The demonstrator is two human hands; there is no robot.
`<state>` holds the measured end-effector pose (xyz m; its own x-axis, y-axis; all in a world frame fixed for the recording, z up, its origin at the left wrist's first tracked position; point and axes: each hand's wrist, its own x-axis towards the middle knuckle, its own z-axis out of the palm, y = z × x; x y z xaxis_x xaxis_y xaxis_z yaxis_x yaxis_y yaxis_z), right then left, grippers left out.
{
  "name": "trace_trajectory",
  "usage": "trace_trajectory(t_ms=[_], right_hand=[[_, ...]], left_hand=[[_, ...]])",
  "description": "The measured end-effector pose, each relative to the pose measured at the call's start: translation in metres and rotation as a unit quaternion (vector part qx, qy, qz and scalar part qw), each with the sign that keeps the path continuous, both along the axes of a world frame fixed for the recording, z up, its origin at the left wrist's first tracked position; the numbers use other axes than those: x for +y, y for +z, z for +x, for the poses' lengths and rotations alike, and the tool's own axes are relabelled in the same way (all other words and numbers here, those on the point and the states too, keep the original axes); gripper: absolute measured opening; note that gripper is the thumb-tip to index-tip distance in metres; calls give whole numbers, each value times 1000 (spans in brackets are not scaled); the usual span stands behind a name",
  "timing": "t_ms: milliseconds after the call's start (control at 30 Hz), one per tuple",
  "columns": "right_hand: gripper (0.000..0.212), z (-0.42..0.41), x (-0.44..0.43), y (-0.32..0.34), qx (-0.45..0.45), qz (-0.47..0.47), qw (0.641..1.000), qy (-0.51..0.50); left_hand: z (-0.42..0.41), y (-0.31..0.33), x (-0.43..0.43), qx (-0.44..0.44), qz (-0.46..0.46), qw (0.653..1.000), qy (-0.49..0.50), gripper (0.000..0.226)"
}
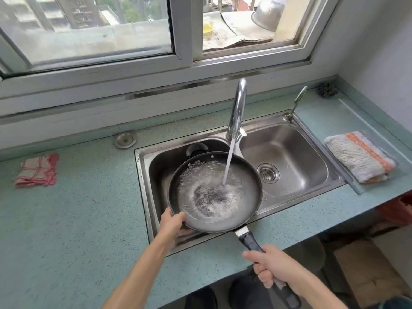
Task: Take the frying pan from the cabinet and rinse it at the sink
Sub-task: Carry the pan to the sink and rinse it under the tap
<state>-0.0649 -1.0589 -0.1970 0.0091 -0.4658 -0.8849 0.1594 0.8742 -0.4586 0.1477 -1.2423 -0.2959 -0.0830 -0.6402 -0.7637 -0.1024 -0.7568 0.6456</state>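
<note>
Frying pan (pixel 250 197) held under running water at the sink (pixel 142 175).

Nearest, the right hand (pixel 272 270) was clamped round the pan's black handle (pixel 250 241). Just ahead and to its left, the left hand (pixel 172 221) gripped the pan's near rim, thumb on top. The pan hung over the left basin, where water (pixel 228 163) from the faucet (pixel 237 108) beyond both hands struck its bottom. A dark object (pixel 197 148) behind the pan was partly hidden. On the tabletop (pixel 89 219), a red checked cloth (pixel 38 169) lay well left of the left hand, and a folded striped towel (pixel 359 156) lay far to the right.
</note>
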Motion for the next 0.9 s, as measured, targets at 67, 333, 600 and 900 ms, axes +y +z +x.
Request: trace_trajectory(t_ms=[67, 333, 600, 900], right_hand=[[37, -1, 0, 5, -5, 10, 1000, 0], [37, 5, -16, 19, -49, 31, 998, -34], [38, 11, -28, 23, -101, 60, 990, -83], [40, 6, -46, 21, -136, 83, 984, -79]], left_hand=[[2, 5, 0, 6, -3, 1000, -5, 70], [7, 14, -4, 9, 18, 1000, -8, 63], [6, 10, -10, -8, 52, 998, -27, 81], [13, 3, -10, 13, 71, 997, -16, 75]])
